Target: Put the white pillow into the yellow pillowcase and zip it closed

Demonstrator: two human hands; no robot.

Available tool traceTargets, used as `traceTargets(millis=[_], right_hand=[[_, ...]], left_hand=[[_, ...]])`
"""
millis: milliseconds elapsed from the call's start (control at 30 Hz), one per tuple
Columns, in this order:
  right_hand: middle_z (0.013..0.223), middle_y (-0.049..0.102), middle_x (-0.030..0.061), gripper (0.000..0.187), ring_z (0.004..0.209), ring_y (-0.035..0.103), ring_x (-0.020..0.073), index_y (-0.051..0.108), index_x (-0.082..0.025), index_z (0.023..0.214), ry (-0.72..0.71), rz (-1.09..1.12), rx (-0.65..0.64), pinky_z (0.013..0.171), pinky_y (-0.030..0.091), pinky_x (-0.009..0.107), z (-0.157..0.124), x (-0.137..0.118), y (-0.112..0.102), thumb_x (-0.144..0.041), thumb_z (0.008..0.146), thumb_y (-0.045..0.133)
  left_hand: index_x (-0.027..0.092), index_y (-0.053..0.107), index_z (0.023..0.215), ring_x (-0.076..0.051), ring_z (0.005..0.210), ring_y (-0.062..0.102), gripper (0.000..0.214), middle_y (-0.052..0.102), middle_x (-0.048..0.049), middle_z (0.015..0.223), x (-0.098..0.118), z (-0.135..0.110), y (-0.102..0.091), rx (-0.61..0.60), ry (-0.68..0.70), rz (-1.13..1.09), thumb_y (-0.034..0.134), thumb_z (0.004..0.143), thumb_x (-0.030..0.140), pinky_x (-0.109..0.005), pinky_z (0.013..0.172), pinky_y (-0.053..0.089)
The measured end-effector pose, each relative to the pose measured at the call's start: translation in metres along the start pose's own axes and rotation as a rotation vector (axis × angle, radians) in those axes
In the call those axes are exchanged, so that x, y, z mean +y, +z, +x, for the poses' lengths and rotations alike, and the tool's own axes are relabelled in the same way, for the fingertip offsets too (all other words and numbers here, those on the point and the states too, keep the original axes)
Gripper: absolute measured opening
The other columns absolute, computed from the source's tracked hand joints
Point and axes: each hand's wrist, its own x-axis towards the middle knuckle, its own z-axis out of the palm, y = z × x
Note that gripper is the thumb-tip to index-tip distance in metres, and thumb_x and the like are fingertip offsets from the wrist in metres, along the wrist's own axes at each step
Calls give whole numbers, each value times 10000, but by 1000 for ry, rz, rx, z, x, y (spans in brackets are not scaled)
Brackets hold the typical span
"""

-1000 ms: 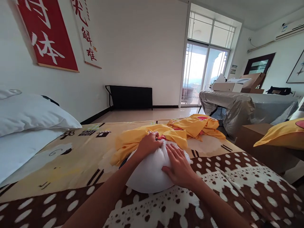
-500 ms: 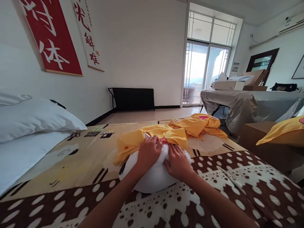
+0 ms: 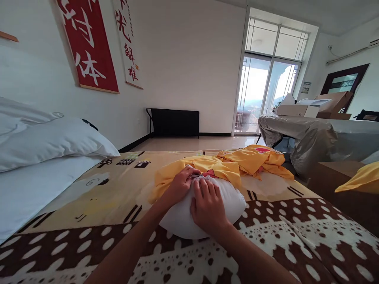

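A white pillow insert (image 3: 227, 201) lies on the patterned blanket (image 3: 89, 197) in front of me. My left hand (image 3: 180, 184) is closed, pinching the edge of the yellow pillowcase (image 3: 174, 173) at the pillow's far end. My right hand (image 3: 208, 205) rests on top of the white pillow, fingers curled and pressing down near the same edge. The yellow pillowcase lies crumpled behind the pillow and covers its far end in part.
Two white pillows (image 3: 50, 138) are stacked at the left. A second yellow cloth (image 3: 260, 157) lies further back on the bed. At the right stand a table under a grey cover (image 3: 308, 134) with cardboard boxes (image 3: 331, 104), and a brown box (image 3: 334, 185) beside the bed.
My right hand slid left across the white pillow towards my left hand. The view has turned slightly to the left.
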Motion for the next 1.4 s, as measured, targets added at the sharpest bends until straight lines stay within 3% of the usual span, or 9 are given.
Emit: traceTargets(millis=[100, 200, 267, 367, 733, 967, 1233, 1300, 1400], right_hand=[[1202, 531, 189, 545, 1064, 455, 311, 428, -67, 1352, -31, -30, -118, 925, 381, 465, 5, 2, -1, -250, 839, 429], [1196, 524, 208, 588, 1060, 454, 319, 404, -60, 1374, -36, -28, -189, 914, 382, 474, 8, 2, -4, -233, 813, 444], [1204, 511, 223, 583, 1086, 445, 325, 415, -46, 1362, -26, -25, -206, 931, 367, 476, 9, -1, -5, -221, 807, 447], [1249, 476, 249, 571, 1135, 418, 341, 427, -22, 1343, -15, -27, -205, 966, 332, 488, 8, -4, -3, -223, 809, 448], [1278, 482, 270, 647, 1154, 435, 361, 382, 24, 1363, -38, -1, -299, 987, 327, 479, 10, -3, -4, -302, 810, 454], [1316, 478, 264, 638, 1229, 410, 336, 444, 44, 1310, -129, 61, -439, 1047, 269, 438, 22, -6, 10, -320, 791, 505], [1032, 657, 151, 350, 1059, 517, 260, 632, -79, 1058, -148, 135, -302, 996, 318, 397, 23, 14, 25, -290, 817, 492], [1044, 651, 138, 327, 1066, 515, 252, 626, -99, 1049, -116, 148, -244, 1002, 322, 389, 19, 21, 23, -288, 818, 495], [1165, 601, 155, 360, 1159, 464, 251, 598, -92, 1105, -111, 164, -147, 1038, 308, 386, 16, 25, 21, -289, 817, 508]], left_hand=[[180, 572, 1034, -193, 1151, 483, 328, 549, -101, 1152, -8, -15, -3, 83, 127, 182, 330, 814, 155, -379, 1049, 362], [166, 501, 1104, -268, 1152, 452, 333, 519, -126, 1152, -13, -24, -7, 219, -19, 399, 448, 780, 221, -472, 1008, 366], [166, 481, 1076, -282, 1082, 487, 361, 537, -116, 1082, -19, -24, -10, 179, -153, 436, 523, 734, 275, -472, 959, 398], [184, 485, 950, -241, 1001, 529, 229, 552, -83, 992, -26, -18, -11, 70, -177, 394, 513, 740, 271, -381, 915, 435], [139, 512, 1029, -276, 974, 539, 255, 567, -139, 1021, -24, 6, 8, 234, -205, 881, 347, 838, 107, -346, 744, 442], [153, 550, 1028, -239, 979, 525, 262, 585, -122, 994, -36, -1, 9, 253, 70, 748, 351, 863, 109, -337, 852, 433], [140, 592, 954, -207, 810, 543, 206, 597, -82, 833, -21, -2, 14, 115, 431, 859, 399, 883, 122, -314, 745, 456], [137, 588, 992, -225, 817, 547, 196, 606, -92, 856, -11, -1, 17, 183, 408, 938, 433, 872, 140, -342, 737, 448], [122, 568, 1057, -292, 862, 553, 238, 608, -142, 961, 5, -1, 21, 354, 153, 1092, 461, 851, 175, -402, 713, 429]])
